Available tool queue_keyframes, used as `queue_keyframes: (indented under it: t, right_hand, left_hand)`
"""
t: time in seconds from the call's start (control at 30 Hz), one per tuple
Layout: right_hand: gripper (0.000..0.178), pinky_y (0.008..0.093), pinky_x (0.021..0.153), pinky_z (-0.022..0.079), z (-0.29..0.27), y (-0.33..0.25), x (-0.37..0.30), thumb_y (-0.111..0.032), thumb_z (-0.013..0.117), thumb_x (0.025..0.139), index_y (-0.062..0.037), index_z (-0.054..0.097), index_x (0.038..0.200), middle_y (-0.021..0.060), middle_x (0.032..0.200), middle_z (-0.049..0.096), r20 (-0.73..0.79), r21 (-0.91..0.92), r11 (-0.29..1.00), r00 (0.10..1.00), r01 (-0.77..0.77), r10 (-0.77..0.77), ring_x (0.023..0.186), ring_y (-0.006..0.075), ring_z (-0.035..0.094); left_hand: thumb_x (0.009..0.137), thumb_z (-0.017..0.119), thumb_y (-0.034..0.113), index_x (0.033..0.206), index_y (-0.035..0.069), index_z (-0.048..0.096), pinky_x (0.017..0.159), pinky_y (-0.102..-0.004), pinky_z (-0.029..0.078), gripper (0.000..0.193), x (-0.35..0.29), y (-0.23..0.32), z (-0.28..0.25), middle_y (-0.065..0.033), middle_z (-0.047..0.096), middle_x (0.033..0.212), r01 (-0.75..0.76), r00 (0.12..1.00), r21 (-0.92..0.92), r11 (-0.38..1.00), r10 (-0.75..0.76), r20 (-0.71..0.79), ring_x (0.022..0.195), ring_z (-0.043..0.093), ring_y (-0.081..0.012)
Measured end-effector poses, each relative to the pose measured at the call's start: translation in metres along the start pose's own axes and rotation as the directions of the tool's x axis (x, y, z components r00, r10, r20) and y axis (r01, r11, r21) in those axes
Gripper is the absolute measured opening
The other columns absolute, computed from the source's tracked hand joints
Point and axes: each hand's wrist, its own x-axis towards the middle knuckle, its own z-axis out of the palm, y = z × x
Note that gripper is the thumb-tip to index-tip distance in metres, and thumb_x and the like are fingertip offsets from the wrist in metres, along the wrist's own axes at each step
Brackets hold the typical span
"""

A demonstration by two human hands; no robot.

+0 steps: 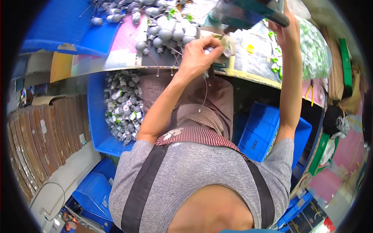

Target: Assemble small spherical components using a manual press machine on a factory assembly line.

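My left hand [200,56] is closed, thumb and fingers pinching a small grey-and-white rounded part [210,49] at the base of a bench press. A thin wire [206,93] with a small white connector on its end dangles below that hand over my lap. Raised at the right, my right hand [286,33] is wrapped round the dark lever [278,16] of the green press [243,14]. The press's upper part is blurred, and my left fingers hide much of the held part. Several grey bulb-shaped parts with wires [166,34] lie just left of the press.
A blue bin [97,128] of grey parts stands left of my lap; another blue bin [258,126] is at the right under the table. A clear bag of green-and-white pieces [314,50] sits at the table's right. Yellow-handled pliers [312,93] hang at the right edge.
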Motion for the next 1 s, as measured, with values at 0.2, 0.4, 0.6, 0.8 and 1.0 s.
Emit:
queue_keyframes:
  t: [0.2, 0.4, 0.6, 0.8, 1.0]
  right_hand:
    - [0.042, 0.0231, 0.044, 0.021, 0.015, 0.044, -0.094, -0.036, 0.054, 0.107, -0.002, 0.071, 0.091, -0.0079, 0.054, 0.038, -0.325, -0.176, 0.918, 0.901, -0.356, 0.287, 0.046, 0.0022, 0.032]
    - [0.023, 0.0307, 0.057, 0.042, 0.008, 0.094, -0.114, -0.022, 0.064, 0.101, -0.0029, 0.071, 0.089, 0.0064, 0.066, 0.059, -0.257, -0.764, 0.631, 0.96, -0.135, -0.107, 0.057, 0.0127, 0.05]
    - [0.014, 0.0455, 0.079, 0.053, -0.06, 0.115, -0.066, -0.015, 0.064, 0.095, -0.003, 0.067, 0.101, 0.0189, 0.096, 0.067, -0.046, -0.99, 0.143, 0.905, 0.016, -0.424, 0.087, 0.0375, 0.064]
    - [0.016, 0.044, 0.082, 0.054, -0.078, 0.147, -0.038, -0.007, 0.065, 0.08, -0.0016, 0.062, 0.094, 0.0165, 0.094, 0.067, 0.138, -0.934, -0.355, 0.956, 0.039, -0.258, 0.095, 0.0326, 0.064]
    - [0.037, 0.0476, 0.085, 0.053, -0.065, 0.14, -0.065, 0.003, 0.057, 0.086, -0.0006, 0.061, 0.122, 0.021, 0.107, 0.066, 0.063, -0.996, 0.042, 0.948, 0.08, -0.313, 0.097, 0.0397, 0.065]
  left_hand:
    - [0.091, 0.075, 0.017, 0.096, 0.003, 0.072, 0.051, -0.0217, 0.047, 0.015, -0.001, -0.03, -0.102, -0.0006, 0.065, 0.076, -0.085, 0.93, -0.346, 0.934, -0.05, -0.363, 0.06, 0.06, -0.0066]
    - [0.088, 0.08, 0.039, 0.113, 0.003, 0.072, 0.085, -0.0368, 0.052, 0.044, 0.018, -0.145, -0.25, -0.0128, 0.07, 0.107, 0.197, 0.693, 0.842, 0.502, 0.536, -0.482, 0.096, 0.065, -0.0262]
    - [0.104, 0.057, 0.026, 0.103, -0.002, 0.063, 0.083, -0.0327, 0.049, 0.029, -0.032, 0.02, -0.109, -0.0124, 0.067, 0.096, -0.514, 0.851, -0.336, 0.789, 0.519, -0.083, 0.092, 0.061, -0.0198]
    - [0.102, 0.055, 0.028, 0.109, -0.002, 0.067, 0.068, -0.043, 0.059, 0.033, -0.07, 0.136, 0.04, -0.0203, 0.073, 0.097, 0.37, 0.539, -0.925, 0.09, 0.79, 0.292, 0.079, 0.072, -0.0319]
    - [0.101, 0.056, 0.006, 0.115, -0.004, 0.064, 0.083, -0.0291, 0.053, 0.019, -0.082, 0.214, 0.037, -0.0114, 0.072, 0.102, 0.798, 0.333, -0.593, 0.105, 0.743, 0.58, 0.095, 0.068, -0.015]
